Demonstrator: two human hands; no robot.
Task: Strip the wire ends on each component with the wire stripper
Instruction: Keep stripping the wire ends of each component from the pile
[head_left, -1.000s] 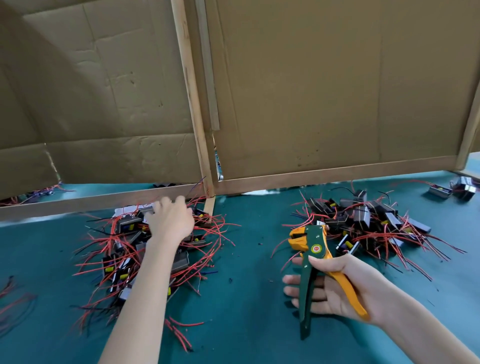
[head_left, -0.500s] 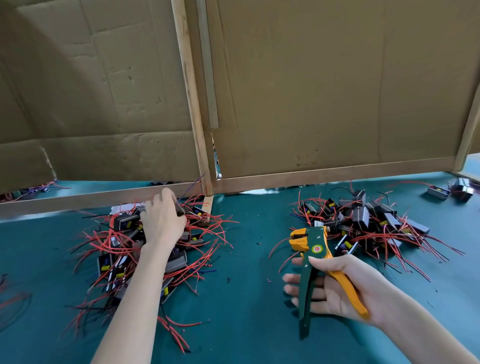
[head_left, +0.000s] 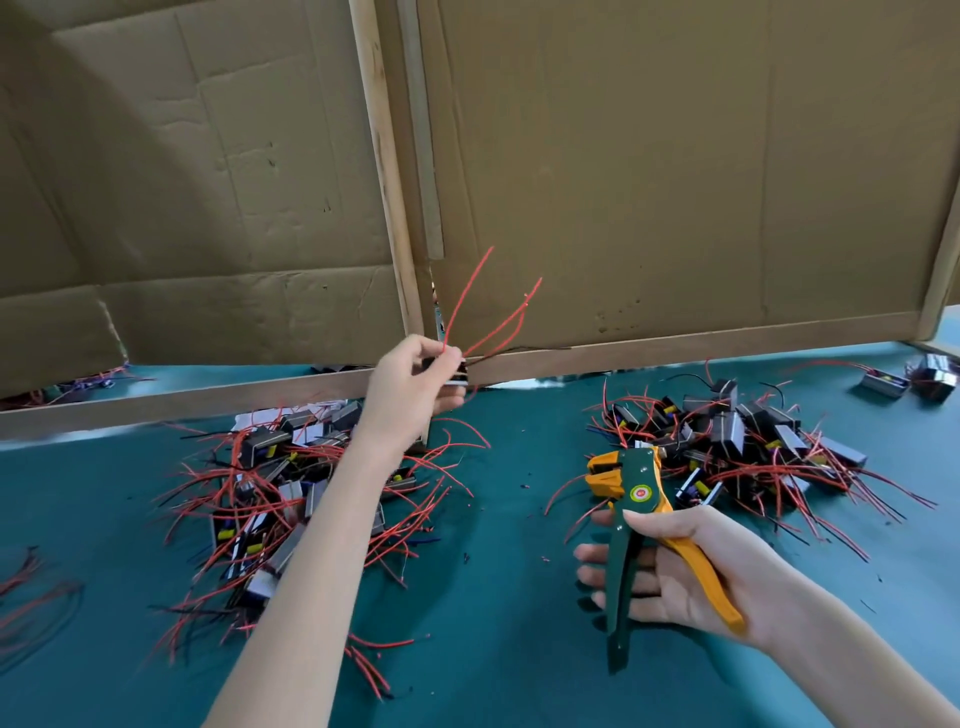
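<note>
Hands first: the left hand (head_left: 411, 385), which a second ago was buried in the left heap of components (head_left: 291, 483), has come up clear of it and now pinches a single small component (head_left: 456, 375) at its fingertips, held above the heap's far edge in front of the wooden rail. Its red lead wires (head_left: 467, 297) fan upward and to the right, free of the tangle below. The right hand (head_left: 685, 566) has barely moved; it grasps the wire stripper (head_left: 636, 493) with the thumb across the top and the fingers loosely under the green handle, the yellow handle lying along the palm, handles spread and the orange head pointing up and away. The two hands are well apart, so no wire is in the tool yet. I judge that a fresh piece has been picked and that its leads must next be brought across to the stripper's head. A second heap (head_left: 753, 441) of components lies just beyond the tool, on the right. Everything sits on a teal-covered table (head_left: 519, 665) scattered with dark specks and loose wires (head_left: 31, 587) at the left edge. Two more components (head_left: 909, 379) lie at the far right. Behind, cardboard panels (head_left: 649, 182) in a wooden frame (head_left: 384, 171) close off the station.
</note>
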